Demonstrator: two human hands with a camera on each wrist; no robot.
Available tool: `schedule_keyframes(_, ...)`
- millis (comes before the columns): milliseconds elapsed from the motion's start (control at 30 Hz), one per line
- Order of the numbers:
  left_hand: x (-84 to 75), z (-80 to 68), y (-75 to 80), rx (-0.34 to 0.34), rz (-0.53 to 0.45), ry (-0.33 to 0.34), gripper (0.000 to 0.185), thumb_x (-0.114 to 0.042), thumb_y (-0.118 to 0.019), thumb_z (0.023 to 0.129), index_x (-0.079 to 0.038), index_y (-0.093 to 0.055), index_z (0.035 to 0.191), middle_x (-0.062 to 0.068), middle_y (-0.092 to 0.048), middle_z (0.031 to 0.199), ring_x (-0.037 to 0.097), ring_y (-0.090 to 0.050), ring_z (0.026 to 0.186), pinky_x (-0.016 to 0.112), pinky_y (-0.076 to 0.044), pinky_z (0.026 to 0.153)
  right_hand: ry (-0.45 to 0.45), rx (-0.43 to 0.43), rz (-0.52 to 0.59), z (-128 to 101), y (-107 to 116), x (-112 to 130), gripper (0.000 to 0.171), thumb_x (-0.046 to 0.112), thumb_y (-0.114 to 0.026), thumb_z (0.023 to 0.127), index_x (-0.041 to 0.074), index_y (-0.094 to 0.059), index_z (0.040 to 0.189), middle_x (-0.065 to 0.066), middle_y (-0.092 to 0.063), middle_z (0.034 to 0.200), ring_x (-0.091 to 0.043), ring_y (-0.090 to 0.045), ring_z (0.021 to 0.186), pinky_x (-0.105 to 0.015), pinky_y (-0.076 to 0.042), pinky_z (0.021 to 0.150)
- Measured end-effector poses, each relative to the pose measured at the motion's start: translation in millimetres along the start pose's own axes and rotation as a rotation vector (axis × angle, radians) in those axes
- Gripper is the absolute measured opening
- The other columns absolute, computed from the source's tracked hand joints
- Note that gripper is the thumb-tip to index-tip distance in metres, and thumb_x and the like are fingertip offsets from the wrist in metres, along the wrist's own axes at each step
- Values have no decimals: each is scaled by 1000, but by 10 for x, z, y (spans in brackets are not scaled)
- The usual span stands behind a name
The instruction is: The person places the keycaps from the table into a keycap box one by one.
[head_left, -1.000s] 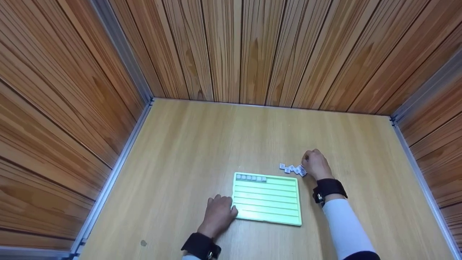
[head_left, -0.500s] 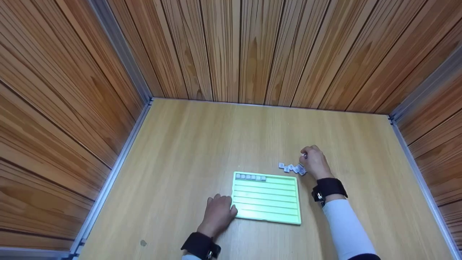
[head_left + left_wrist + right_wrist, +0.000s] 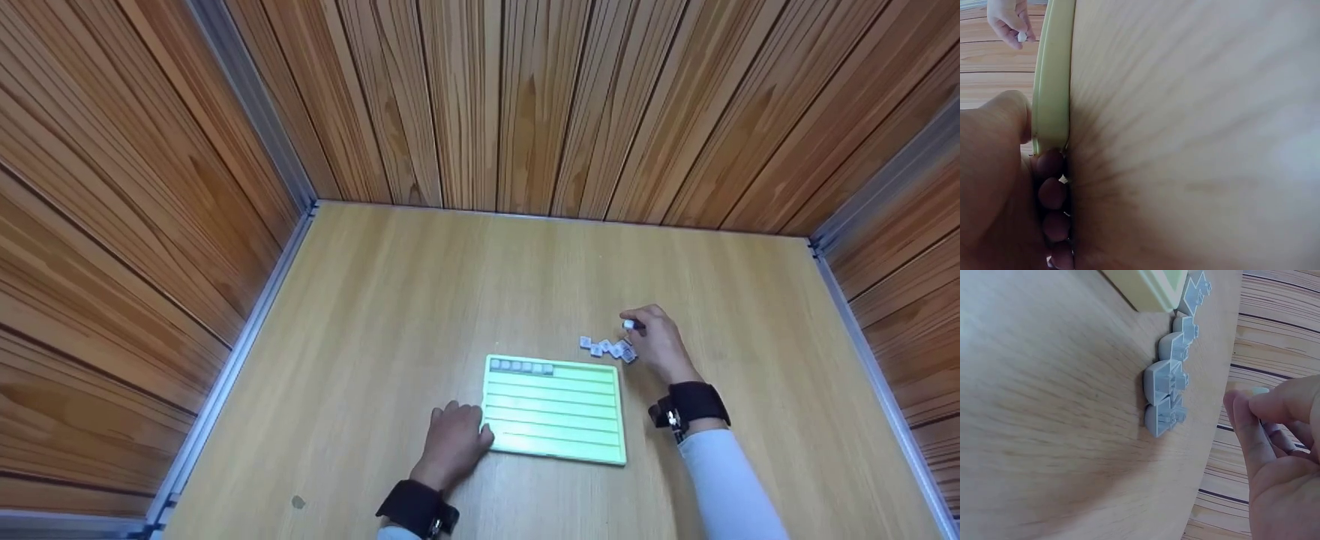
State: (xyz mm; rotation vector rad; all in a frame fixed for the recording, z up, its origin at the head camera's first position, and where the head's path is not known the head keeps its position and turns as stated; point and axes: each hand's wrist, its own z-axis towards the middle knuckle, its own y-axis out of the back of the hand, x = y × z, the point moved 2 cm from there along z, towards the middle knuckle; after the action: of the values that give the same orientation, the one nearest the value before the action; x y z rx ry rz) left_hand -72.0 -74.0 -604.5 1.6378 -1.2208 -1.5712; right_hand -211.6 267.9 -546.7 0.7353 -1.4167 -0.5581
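Observation:
A light green ridged tray lies on the wooden table, with a short row of grey keycaps in its top left slot. My left hand rests against the tray's left edge, fingers curled along it. My right hand is raised just above a small cluster of loose grey keycaps beside the tray's top right corner, pinching one grey keycap between thumb and fingertips. The loose keycaps lie upside down, stems showing.
Wood-panelled walls with metal corner rails enclose the table on three sides. Bare tabletop stretches beyond the tray to the back wall. A small dark spot marks the table near the front left.
My right hand has lifted off the keycap cluster with one keycap pinched in its fingertips and drawn slightly back. The left hand and tray have stayed put.

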Motion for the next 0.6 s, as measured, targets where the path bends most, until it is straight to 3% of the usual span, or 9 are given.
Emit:
schedule_keyframes(233, 8, 15, -10, 8, -4, 12, 22, -32, -54, 91, -15, -54, 76, -3, -45, 67, 20, -35, 72, 37, -27, 72, 23, -28, 41, -50, -31, 28, 29, -5, -61, 93, -7, -62, 122, -23, -55, 122, -39, -63, 108, -47, -52, 93)
schedule_keyframes(433, 5, 15, -19, 13, -3, 25, 23, -31, -54, 92, -16, -53, 75, -3, -44, 66, 19, -33, 71, 37, -26, 72, 55, -58, -6, -76, -58, 102, 22, -1, -65, 92, -4, -63, 113, -18, -57, 114, -31, -62, 97, -41, -51, 83)
schedule_keyframes(600, 6, 13, -23, 14, -2, 25, 22, -31, -54, 92, -16, -54, 76, -3, -45, 67, 19, -34, 72, 37, -27, 73, 51, -47, -22, -105, -85, 164, 22, -1, -64, 92, -5, -61, 114, -19, -57, 112, -31, -62, 96, -40, -51, 83)
